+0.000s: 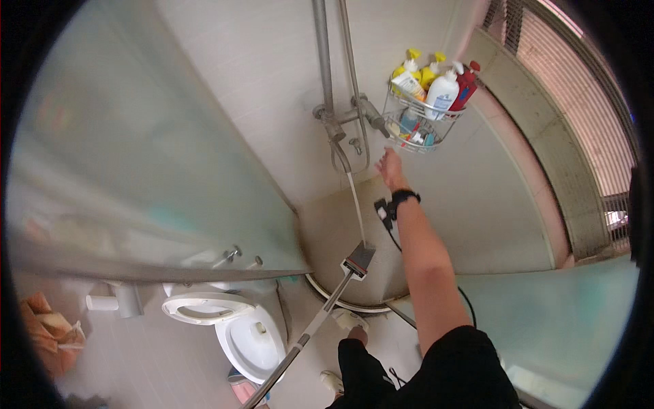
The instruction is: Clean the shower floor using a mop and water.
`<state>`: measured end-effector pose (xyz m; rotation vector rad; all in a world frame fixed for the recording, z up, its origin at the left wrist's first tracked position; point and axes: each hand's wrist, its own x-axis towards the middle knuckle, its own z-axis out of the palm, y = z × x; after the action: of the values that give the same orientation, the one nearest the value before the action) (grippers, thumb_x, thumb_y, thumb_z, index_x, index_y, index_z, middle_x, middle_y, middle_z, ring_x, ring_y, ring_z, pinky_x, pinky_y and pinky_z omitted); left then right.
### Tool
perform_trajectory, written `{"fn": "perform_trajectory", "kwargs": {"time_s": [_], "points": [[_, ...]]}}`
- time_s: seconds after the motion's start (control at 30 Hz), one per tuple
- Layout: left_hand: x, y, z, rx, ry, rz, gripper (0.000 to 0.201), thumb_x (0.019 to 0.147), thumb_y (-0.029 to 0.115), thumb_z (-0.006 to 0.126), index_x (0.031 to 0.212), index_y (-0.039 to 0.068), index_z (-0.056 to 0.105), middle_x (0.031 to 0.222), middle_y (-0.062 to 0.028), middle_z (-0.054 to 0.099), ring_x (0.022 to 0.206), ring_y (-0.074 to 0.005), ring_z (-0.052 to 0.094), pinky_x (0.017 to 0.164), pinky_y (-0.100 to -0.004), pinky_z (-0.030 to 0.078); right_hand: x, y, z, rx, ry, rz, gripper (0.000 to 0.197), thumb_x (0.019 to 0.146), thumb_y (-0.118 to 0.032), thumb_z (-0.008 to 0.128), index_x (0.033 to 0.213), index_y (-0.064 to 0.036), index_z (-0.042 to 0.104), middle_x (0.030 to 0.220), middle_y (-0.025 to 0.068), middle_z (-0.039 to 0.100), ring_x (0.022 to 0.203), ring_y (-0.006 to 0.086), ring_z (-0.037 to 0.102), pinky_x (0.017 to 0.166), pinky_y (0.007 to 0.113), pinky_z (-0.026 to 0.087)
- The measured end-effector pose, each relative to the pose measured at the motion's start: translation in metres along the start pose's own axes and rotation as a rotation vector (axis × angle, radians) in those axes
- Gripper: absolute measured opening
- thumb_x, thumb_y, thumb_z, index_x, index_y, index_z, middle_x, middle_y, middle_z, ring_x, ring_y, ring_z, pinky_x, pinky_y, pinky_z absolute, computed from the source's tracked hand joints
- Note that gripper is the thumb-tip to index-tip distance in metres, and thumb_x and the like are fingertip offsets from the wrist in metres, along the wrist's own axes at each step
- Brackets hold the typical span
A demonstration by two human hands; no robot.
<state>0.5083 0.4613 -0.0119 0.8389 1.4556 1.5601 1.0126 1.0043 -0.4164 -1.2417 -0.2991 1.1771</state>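
My right hand [390,169] reaches into the shower corner, just below the right-hand knob [376,123] of the wall-mounted shower mixer [333,125]. Its fingers look apart and hold nothing. A black band [405,197] with a small dark device circles that wrist. From the mixer's spout, a stream of water [356,204] falls onto the head of a flat mop [360,258] on the shower floor. The mop's metal pole [303,337] slants down toward the lower edge. My left hand is out of view.
A wire corner rack [415,143] holds several pump bottles and tubes. Frosted glass panels [157,163] flank the shower, with a curved sill [327,294] at its entrance. Left of the pole stands a toilet [248,351] with its seat raised. An orange bag [51,334] lies far left.
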Motion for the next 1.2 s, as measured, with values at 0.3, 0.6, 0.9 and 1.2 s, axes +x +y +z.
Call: {"fn": "perform_trajectory", "kwargs": {"time_s": [0.3,0.6,0.9,1.2], "points": [[0.025,-0.012,0.021,-0.306,0.124,-0.176,0.014,0.069,0.016,0.059,0.065,0.01,0.047,0.063,-0.004,0.043,0.075,-0.0216,0.041,0.088,-0.0387,0.032,0.094,-0.034,0.028,0.321,-0.077,0.126,0.064,0.07,-0.034,0.056,0.126,-0.0102,0.035,0.141,0.0069,0.019,0.125,0.028,0.021,0.1,0.041,0.02],[-0.008,-0.001,0.009,-0.338,0.213,-0.227,0.026,0.069,0.01,0.06,0.094,0.003,0.06,0.072,-0.0075,0.051,0.087,-0.0262,0.045,0.096,-0.0444,0.028,0.092,0.006,0.041,0.468,-0.206,0.038,0.038,0.069,-0.032,0.057,0.098,-0.0107,0.043,0.109,0.0062,0.04,0.106,0.0233,0.035,0.097,0.045,0.027],[-0.036,-0.012,0.002,-0.304,0.425,-0.252,0.028,0.068,0.009,0.06,0.095,0.004,0.061,0.073,-0.0076,0.051,0.087,-0.0262,0.045,0.094,-0.0442,0.03,0.094,0.03,-0.012,0.217,-0.302,0.042,0.035,0.088,-0.034,0.044,0.111,-0.0081,0.048,0.118,0.008,0.048,0.112,0.0252,0.042,0.097,0.044,0.03],[-0.105,-0.016,-0.051,-0.345,0.226,-0.325,0.02,0.061,0.005,0.064,0.08,0.007,0.056,0.088,-0.01,0.059,0.088,-0.0253,0.051,0.093,-0.0439,0.035,-0.277,0.321,-0.158,-0.627,-0.057,0.794,0.062,0.087,-0.048,0.045,0.125,0.0005,0.046,0.112,0.0128,0.055,0.077,0.0238,0.054,0.066,0.038,0.043]]}}
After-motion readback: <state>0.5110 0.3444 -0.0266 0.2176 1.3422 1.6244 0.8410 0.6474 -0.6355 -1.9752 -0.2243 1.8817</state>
